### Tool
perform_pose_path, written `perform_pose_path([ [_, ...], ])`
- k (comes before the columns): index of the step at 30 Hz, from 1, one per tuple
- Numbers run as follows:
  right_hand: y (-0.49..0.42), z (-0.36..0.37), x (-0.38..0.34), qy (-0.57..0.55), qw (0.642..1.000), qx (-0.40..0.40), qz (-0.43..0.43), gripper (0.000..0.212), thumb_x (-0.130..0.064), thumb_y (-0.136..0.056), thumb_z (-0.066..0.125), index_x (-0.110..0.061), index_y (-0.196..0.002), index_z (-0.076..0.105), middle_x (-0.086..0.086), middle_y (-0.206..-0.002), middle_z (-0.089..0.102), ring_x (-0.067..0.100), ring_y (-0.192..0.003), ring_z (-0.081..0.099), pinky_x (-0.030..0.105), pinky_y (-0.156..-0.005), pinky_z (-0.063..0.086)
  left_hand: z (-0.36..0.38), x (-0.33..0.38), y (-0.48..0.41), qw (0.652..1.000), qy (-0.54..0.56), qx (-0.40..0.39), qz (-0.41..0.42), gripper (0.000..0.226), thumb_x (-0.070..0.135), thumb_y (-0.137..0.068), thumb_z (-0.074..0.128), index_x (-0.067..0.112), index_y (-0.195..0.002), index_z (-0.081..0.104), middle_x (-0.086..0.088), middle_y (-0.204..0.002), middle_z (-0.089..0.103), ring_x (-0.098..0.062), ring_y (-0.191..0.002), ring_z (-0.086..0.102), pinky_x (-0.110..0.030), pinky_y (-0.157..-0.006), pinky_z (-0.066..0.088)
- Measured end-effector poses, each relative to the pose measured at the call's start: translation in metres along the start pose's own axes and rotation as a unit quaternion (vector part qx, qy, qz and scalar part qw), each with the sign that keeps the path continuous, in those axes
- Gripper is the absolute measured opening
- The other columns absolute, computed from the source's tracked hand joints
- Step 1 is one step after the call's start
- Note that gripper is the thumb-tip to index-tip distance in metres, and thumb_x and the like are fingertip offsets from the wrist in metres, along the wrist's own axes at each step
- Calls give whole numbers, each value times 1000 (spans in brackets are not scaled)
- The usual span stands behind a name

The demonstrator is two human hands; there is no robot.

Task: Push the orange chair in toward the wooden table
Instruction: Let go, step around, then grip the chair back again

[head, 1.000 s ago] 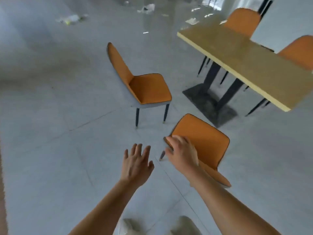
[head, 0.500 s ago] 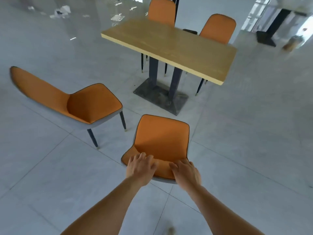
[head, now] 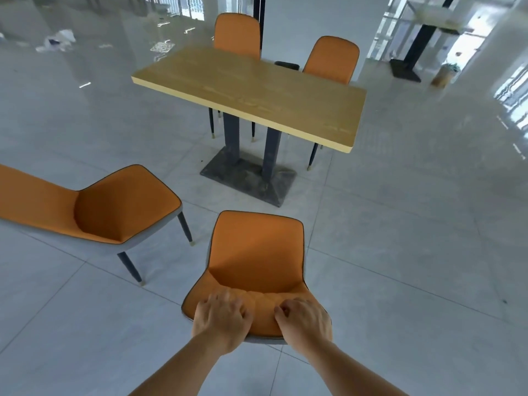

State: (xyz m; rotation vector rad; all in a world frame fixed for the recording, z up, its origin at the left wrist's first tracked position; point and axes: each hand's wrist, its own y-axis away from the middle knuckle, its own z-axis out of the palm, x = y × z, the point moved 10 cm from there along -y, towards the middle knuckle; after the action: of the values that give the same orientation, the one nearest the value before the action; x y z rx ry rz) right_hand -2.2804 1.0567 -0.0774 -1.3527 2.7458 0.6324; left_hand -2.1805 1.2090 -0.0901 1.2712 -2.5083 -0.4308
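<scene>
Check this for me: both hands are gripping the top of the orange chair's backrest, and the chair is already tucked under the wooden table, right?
Not quite. The head view shows both hands, left hand and right hand, gripping the orange chair backrest, but the chair stands apart from the wooden table, with bare floor between them.

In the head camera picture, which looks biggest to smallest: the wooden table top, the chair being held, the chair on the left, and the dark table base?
1. wooden table top
2. and 3. chair being held and chair on the left: alike, the left one partly out of frame
4. dark table base

The near chair (head: 257, 252) stands before the bench (head: 257, 92), apart from it. Another chair (head: 94, 210) stands to its left, and 2 chairs (head: 237, 34) (head: 331, 58) behind the bench.
</scene>
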Motion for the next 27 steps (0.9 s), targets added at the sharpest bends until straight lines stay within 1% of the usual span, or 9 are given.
perform_pose_path([
  [2, -1, 0, 2, -2, 1000, 0, 6, 43, -54, -92, 32, -30, -90, 68, -10, -89, 64, 12, -82, 54, 30, -76, 49, 6, 2, -8, 1000, -13, -12, 20, 57, 55, -98, 11, 31, -126, 54, 1, -137, 53, -20, -123, 47, -40, -102, 42],
  [5, 0, -3, 3, -19, 1000, 15, 14, 41, -51, -89, 33, -25, -78, 63, -9, -75, 57, 11, -74, 52, 29, -67, 46, 1, 1, -10, 999, -3, 39, 32, 58, 56, -94, 11, 32, -111, 60, 4, -121, 60, -15, -108, 52, -36, -92, 47],
  [8, 0, -4, 3, -13, 999, 28, 15, 42, -51, -89, 33, -23, -71, 59, -8, -69, 55, 7, -66, 49, 28, -58, 38, 1, 1, -10, 997, 11, 65, 40, 58, 58, -94, 12, 32, -109, 62, 7, -115, 63, -12, -99, 55, -32, -85, 48],
  [13, -12, -7, 3, -23, 999, 36, 30, 44, -53, -87, 33, -23, -72, 61, -7, -68, 58, 8, -66, 52, 28, -57, 40, -12, -1, -21, 994, 31, 91, 46, 54, 60, -94, 18, 34, -103, 64, 11, -104, 65, -9, -84, 56, -27, -72, 52],
  [16, -24, -8, 0, -27, 998, 36, 34, 44, -53, -87, 33, -24, -74, 63, -7, -70, 59, 8, -68, 54, 27, -58, 42, -21, -4, -30, 993, 42, 98, 50, 50, 59, -94, 21, 34, -102, 64, 12, -102, 64, -9, -81, 55, -26, -69, 50],
  [18, -34, -10, -3, -27, 998, 39, 37, 43, -53, -87, 33, -24, -74, 63, -6, -69, 59, 8, -68, 54, 27, -57, 39, -25, -6, -40, 993, 42, 101, 50, 50, 60, -94, 22, 34, -102, 64, 12, -101, 64, -8, -81, 55, -25, -67, 49],
  [22, -54, -16, -8, -31, 998, 49, 32, 44, -52, -87, 33, -23, -70, 62, -7, -66, 57, 8, -64, 52, 27, -55, 38, -36, -11, -60, 991, 40, 117, 51, 50, 61, -93, 22, 34, -96, 64, 13, -93, 62, -9, -75, 55, -25, -64, 52],
  [24, -66, -20, -11, -27, 998, 53, 31, 45, -52, -88, 33, -23, -69, 61, -7, -63, 56, 7, -61, 50, 26, -53, 35, -43, -14, -70, 989, 38, 130, 52, 51, 62, -93, 22, 33, -95, 64, 13, -91, 62, -9, -73, 55, -23, -61, 51],
  [27, -81, -20, -13, -22, 998, 48, 33, 46, -52, -88, 31, -23, -68, 61, -7, -63, 57, 8, -63, 52, 27, -55, 37, -54, -15, -79, 986, 36, 152, 58, 51, 63, -93, 22, 36, -101, 64, 15, -92, 64, -8, -72, 55, -19, -55, 43],
])
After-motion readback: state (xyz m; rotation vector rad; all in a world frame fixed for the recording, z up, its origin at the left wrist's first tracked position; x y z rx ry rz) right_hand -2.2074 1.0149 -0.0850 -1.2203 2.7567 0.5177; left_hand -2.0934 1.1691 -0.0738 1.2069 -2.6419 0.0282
